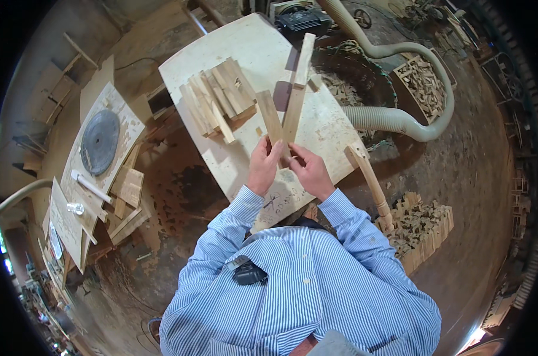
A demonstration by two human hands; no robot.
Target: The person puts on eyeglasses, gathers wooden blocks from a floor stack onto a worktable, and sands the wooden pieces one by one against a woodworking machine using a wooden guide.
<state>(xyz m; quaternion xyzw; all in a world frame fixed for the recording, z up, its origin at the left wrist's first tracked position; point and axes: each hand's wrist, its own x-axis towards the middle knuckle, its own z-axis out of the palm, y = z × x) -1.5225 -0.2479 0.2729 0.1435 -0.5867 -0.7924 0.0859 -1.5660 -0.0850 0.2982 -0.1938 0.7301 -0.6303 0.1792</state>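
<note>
My left hand is closed on the lower end of a flat wooden strip, which points away from me over the pale worktable. The fingers of my right hand pinch the near end of a second wooden strip, and the two strips form a narrow V. At its far end, this strip meets or overlaps a lighter wooden block; whether they are joined I cannot tell. Several wooden strips lie side by side on the table to the left. A small offcut sits near my left hand.
On the left, a dark round disc rests on a board. A ribbed hose curves along the table's right side. Beyond it stands a crate of wood pieces. A turned wooden leg and stacked wood pieces are at the right.
</note>
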